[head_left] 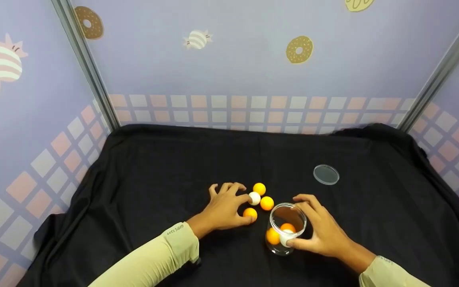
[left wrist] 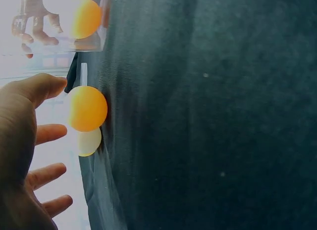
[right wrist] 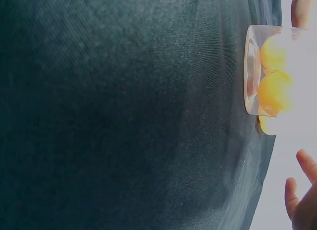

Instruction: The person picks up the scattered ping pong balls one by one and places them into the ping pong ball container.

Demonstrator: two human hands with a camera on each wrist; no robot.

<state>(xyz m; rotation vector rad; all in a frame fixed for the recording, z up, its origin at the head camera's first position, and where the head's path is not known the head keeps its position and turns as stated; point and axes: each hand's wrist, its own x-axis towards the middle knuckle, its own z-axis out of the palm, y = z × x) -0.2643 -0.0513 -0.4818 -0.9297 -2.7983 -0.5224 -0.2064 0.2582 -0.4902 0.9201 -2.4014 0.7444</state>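
In the head view my left hand (head_left: pixel 225 209) is over the black cloth with fingers spread and bent. Its thumb tip is right at the nearest orange ball (head_left: pixel 250 215), and its index fingertip overlaps a white ball (head_left: pixel 255 198). Two more orange balls (head_left: pixel 267 203) lie just beyond. The left wrist view shows that thumb beside an orange ball (left wrist: pixel 88 109), fingers apart. My right hand (head_left: pixel 323 233) holds a clear open jar (head_left: pixel 280 250), thumb in front and fingers behind the rim. Inside the jar are two orange balls (head_left: pixel 273 236) and a white one (head_left: pixel 286 238).
A clear round lid (head_left: pixel 326 174) lies flat on the cloth, beyond the right hand. Black cloth (head_left: pixel 165 167) covers the table, with folds along its edges. Patterned walls (head_left: pixel 237 59) stand at the back and both sides.
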